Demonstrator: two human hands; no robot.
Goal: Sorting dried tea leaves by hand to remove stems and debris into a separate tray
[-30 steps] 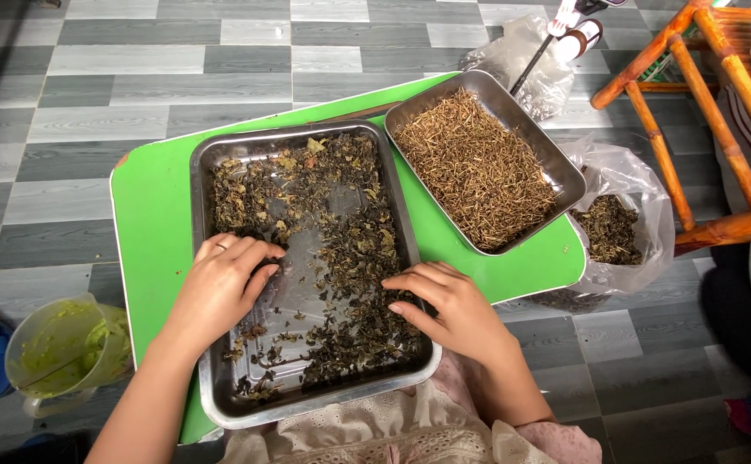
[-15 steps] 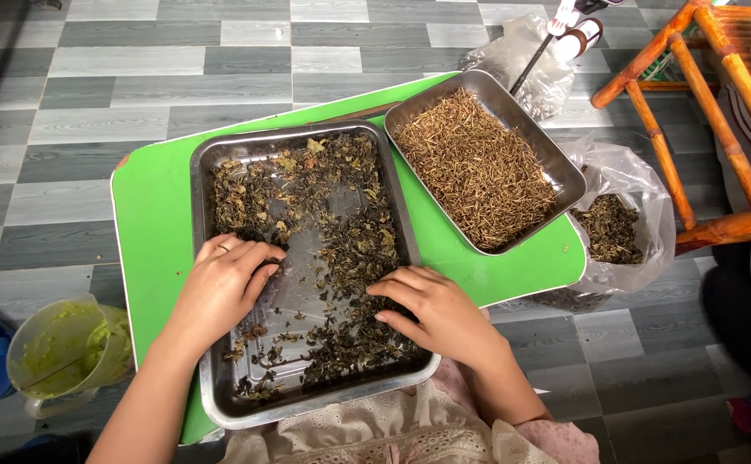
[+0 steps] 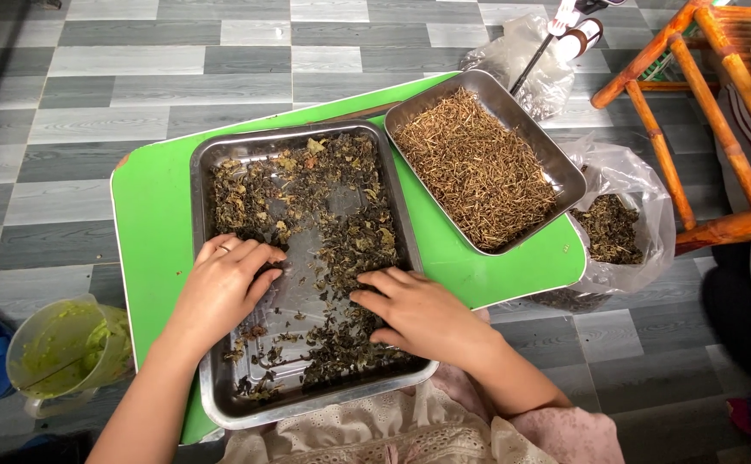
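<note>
A large metal tray [image 3: 205, 163] lies on a green table [image 3: 152, 206] and holds scattered dark dried leaves [image 3: 341, 223]. My left hand [image 3: 220, 288] rests palm down in the tray's left part, fingers curled over leaves. My right hand [image 3: 418, 314] lies flat near the tray's lower right, fingers spread and pointing left onto the leaves. Neither hand visibly grips anything. A second metal tray [image 3: 564, 176] at the upper right is filled with thin brown stems [image 3: 478, 167].
A clear plastic bag with dark dried leaves [image 3: 612, 228] sits right of the table. A green-smeared plastic jug [image 3: 66, 352] stands on the floor at left. An orange wooden chair frame [image 3: 702, 94] is at the far right, another plastic bag [image 3: 521, 60] behind the trays.
My right hand has slid to the left across the lower part of the tray, over the leaves. My left hand has barely moved.
</note>
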